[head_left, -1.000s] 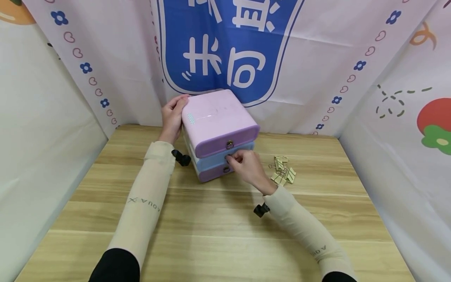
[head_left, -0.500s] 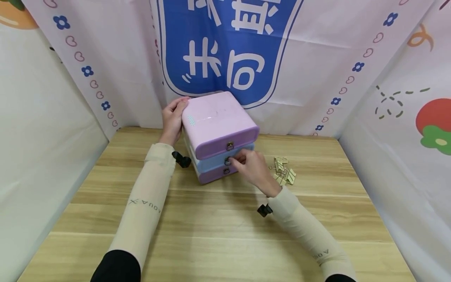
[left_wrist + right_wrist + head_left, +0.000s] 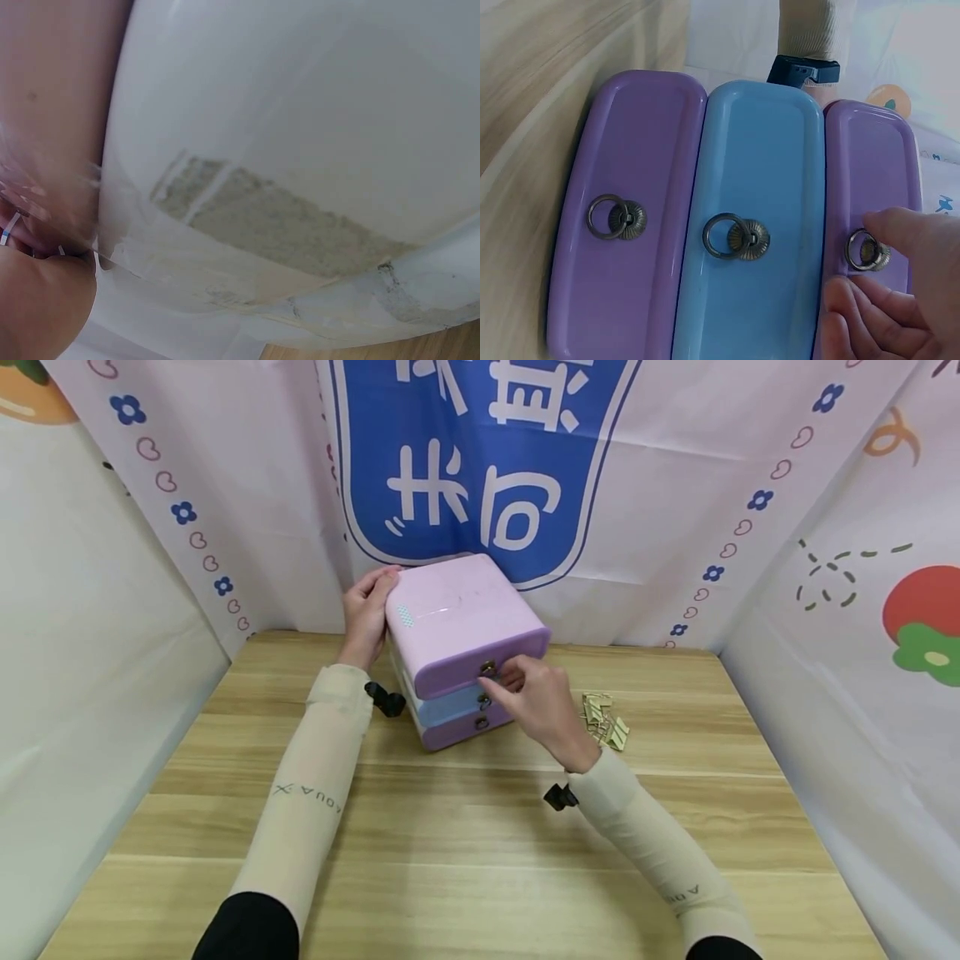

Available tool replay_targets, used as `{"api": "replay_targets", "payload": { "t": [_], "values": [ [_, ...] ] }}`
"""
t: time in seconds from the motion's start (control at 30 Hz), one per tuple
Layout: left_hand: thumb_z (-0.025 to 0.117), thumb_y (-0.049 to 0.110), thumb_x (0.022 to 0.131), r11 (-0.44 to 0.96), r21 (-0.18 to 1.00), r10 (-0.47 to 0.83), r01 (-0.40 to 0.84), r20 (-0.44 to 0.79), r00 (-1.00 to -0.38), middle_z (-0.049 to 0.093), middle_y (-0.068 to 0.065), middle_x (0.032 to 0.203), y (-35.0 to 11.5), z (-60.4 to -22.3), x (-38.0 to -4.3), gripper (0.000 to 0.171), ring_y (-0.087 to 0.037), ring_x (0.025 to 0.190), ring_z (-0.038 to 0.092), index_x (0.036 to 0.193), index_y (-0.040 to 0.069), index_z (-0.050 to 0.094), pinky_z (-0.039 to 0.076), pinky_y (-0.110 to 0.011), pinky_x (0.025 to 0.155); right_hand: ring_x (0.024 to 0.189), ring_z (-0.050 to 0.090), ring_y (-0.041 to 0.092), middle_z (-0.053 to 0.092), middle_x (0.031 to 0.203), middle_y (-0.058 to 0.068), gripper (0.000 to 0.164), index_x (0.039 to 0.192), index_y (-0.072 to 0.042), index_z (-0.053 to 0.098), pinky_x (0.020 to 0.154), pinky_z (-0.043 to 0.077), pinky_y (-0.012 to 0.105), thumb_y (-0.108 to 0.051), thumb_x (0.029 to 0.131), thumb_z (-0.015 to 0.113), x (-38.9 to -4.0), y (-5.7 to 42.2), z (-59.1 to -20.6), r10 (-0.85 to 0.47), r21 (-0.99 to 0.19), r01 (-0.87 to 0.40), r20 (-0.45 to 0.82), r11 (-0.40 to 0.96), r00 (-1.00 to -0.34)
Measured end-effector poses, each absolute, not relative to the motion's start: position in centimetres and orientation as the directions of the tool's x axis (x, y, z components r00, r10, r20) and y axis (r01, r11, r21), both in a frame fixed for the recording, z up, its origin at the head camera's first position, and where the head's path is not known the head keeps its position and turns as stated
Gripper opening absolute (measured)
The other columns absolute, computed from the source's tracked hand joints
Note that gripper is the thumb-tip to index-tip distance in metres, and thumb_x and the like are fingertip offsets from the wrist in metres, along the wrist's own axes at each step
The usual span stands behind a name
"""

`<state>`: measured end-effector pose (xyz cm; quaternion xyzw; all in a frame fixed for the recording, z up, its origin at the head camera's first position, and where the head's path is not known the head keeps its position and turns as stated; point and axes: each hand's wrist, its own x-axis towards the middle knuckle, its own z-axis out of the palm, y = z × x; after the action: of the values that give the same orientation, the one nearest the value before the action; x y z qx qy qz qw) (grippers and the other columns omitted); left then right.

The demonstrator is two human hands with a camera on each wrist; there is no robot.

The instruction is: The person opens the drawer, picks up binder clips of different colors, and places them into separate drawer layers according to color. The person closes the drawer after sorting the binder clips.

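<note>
At the back of a pale wood-grain tabletop [image 3: 450,852], near a white cloth backdrop with a blue printed panel [image 3: 517,443], the head view shows a three-drawer box with a smooth lilac top [image 3: 465,610], turned slightly askew, its drawers facing the person, probably so that they can be reached. The left hand [image 3: 366,614] grips its rear left corner, fingers bent about the edge, presumably to keep it from sliding. The right hand [image 3: 542,697] is at the purple top drawer front [image 3: 453,675]. Gold-coloured metal binder clips [image 3: 618,733] lie heaped near the right wrist, apart from the box, which leaves room before the drawers. From the left wrist, the box's glossy whitish side wall [image 3: 315,105] fills much of the view, marked by a brownish patch [image 3: 262,221]; the left hand lies close against it. From the right wrist, no drawer looks pulled out, and thumb and curled fingers bracket the top drawer's round metal ring pull [image 3: 876,255], apparently because the smooth front offers little other hold; whether they pinch it, one cannot tell.
</note>
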<state>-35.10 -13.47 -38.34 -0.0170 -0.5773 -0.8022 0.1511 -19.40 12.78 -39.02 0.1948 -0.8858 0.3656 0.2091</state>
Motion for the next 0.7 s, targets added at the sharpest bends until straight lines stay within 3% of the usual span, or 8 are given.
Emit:
{"api": "replay_targets", "payload": {
  "t": [0.37, 0.7],
  "values": [
    [0.076, 0.025, 0.099, -0.282, 0.924, -0.21, 0.258, 0.203, -0.956, 0.074, 0.001, 0.115, -13.59, -38.34, -34.95, 0.027, -0.014, 0.108, 0.064, 0.12, 0.008, 0.078, 0.053, -0.022, 0.089, 0.062, 0.065, 0.013, 0.073, 0.073, 0.004, 0.028, 0.08, -0.009, 0.068, 0.058, 0.053, 0.027, -0.031, 0.091, 0.083, -20.1, 12.09, -38.29, -0.166, -0.617, -0.415, 0.42, 0.668, -0.892],
    [0.076, 0.025, 0.099, -0.299, 0.92, -0.204, 0.253, 0.197, -0.959, 0.073, 0.001, 0.117, -13.65, -38.41, -35.05, 0.029, -0.013, 0.108, 0.064, 0.122, 0.006, 0.077, 0.054, -0.022, 0.09, 0.054, 0.052, 0.012, 0.062, 0.063, -0.002, 0.03, 0.072, -0.015, 0.066, 0.05, 0.04, 0.025, -0.026, 0.1, 0.07, -19.88, 12.05, -38.18, -0.223, -0.734, -0.395, 0.326, 0.553, -0.919]
  ]
}}
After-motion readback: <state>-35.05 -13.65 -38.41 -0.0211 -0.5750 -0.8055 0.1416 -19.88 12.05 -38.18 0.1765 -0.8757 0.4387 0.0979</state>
